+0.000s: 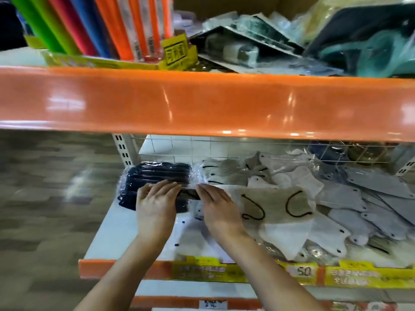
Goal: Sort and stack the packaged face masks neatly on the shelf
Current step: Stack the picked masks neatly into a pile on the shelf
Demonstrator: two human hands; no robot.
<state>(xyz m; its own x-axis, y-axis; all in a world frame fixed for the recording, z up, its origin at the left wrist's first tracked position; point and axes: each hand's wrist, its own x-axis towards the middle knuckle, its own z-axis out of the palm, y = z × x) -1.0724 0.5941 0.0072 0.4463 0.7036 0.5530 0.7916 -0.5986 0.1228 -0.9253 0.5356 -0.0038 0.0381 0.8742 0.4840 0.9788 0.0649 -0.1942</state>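
Both hands are on the lower shelf (116,232), a white board with an orange front lip. The left hand (155,203) lies flat, fingers straight, on a stack of black face masks in clear wrap (155,173) at the shelf's left end. The right hand (216,205) rests just beside it, fingers extended, tips touching the right edge of the same stack; neither hand grips anything. To the right lies a loose pile of packaged grey and white masks (350,198), with 1 beige mask with black ear loops (275,206) on top, near the right hand. Yellow price labels (301,273) run along the lip; 1 reads 50. The upper shelf (202,102) carries coloured rolls (89,25) and jumbled packets (258,46).
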